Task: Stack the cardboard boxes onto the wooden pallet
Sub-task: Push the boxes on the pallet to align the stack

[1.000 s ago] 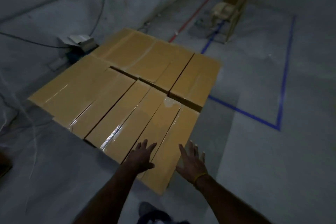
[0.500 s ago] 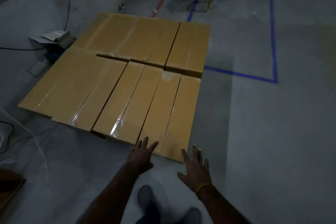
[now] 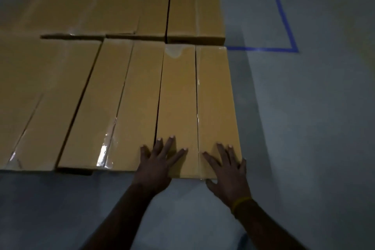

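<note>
Several taped brown cardboard boxes lie side by side in two rows, filling the upper left of the head view. The nearest right box [image 3: 194,95] is long and runs away from me. My left hand [image 3: 158,162] lies flat with spread fingers on its near left corner. My right hand [image 3: 228,170] rests spread on its near right corner, a yellow band on the wrist. A second row of boxes [image 3: 194,6] sits behind it. The wooden pallet is hidden under the boxes.
Grey concrete floor [image 3: 314,128] spreads to the right and in front of the boxes. A blue tape line [image 3: 263,48] marks a corner on the floor at the upper right.
I have come closer to the boxes. Both hands moved forward from above the near edge and now lie flat on the nearest right box.
</note>
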Tool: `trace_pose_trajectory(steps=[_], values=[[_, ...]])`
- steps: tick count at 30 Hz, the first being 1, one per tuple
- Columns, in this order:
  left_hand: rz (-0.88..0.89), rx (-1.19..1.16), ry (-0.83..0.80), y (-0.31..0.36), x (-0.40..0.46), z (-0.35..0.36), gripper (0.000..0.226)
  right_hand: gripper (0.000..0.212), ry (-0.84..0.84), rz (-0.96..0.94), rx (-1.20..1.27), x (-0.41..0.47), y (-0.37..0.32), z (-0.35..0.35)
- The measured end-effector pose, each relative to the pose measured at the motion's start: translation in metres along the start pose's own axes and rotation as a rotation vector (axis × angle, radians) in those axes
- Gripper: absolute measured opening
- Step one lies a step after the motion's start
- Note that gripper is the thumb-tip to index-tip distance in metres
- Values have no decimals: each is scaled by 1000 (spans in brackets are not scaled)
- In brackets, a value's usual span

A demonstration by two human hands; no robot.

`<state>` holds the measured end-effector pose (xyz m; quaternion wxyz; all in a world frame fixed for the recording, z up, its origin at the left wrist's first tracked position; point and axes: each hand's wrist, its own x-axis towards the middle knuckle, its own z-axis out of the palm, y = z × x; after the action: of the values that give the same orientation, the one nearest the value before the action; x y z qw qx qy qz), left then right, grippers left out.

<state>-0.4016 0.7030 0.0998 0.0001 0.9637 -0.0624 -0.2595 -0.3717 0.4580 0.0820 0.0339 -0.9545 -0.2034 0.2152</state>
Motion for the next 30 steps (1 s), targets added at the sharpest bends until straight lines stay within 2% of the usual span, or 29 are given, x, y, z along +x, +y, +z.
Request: trace_pose_trajectory(steps=[2,7,13,22,26,30], values=[[54,26,16,-16,-1,3,110,103,43,29,-37,0,-2,10],[128,39,56,-36,8,-3,109,99,104,55,-20,10,-5,6],[128,36,83,-43,23,-7,119,89,94,38,-16,26,-2,-6],[73,96,115,-33,27,-5,122,87,157,-37,-26,33,11,-3],[49,37,107,-33,23,-5,118,88,167,-38,-48,31,11,0],[43,-39,140,-46,-6,17,104,92,215,16,-50,24,-2,9]])
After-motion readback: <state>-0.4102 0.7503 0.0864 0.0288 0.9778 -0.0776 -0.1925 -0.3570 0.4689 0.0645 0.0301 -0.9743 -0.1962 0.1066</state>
